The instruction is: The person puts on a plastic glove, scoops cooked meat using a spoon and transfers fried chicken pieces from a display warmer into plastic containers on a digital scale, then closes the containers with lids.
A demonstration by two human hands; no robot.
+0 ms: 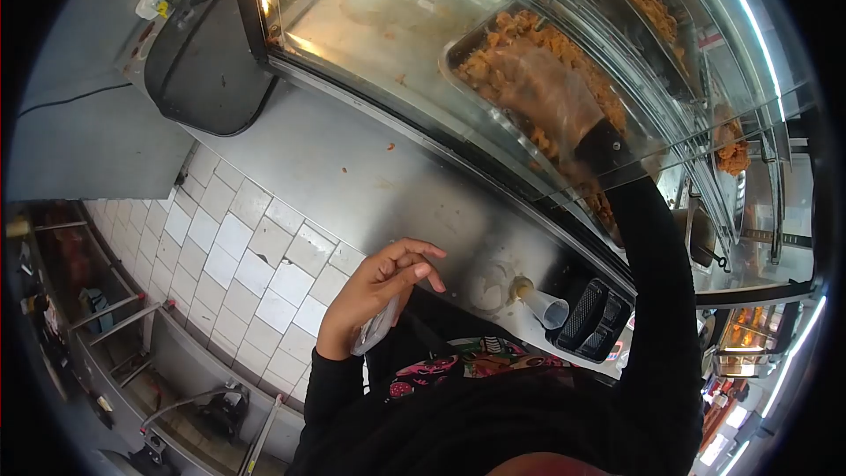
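Observation:
My right hand (551, 92), covered by clear plastic, reaches through the display case's opening. It lies over fried chicken pieces (586, 62) in a metal tray (451, 57). Plastic glare and the chicken obscure its fingertips, so I cannot tell whether it grips a piece. Bare and raised, my left hand (388, 286) is near my body above the steel counter's edge. Its thumb and first fingers are loosely bent, close together, with nothing visible between their tips. Against its lower palm is a translucent plastic bag (377, 328), apparently held by the partly hidden fingers.
The steel counter (352, 145) runs below the glass case, with crumbs on it. A dark tray (211, 62) lies at upper left. Near my body are a clear, funnel-like cup (542, 307) and a black slotted holder (595, 319). Glass edges (608, 178) surround my right forearm.

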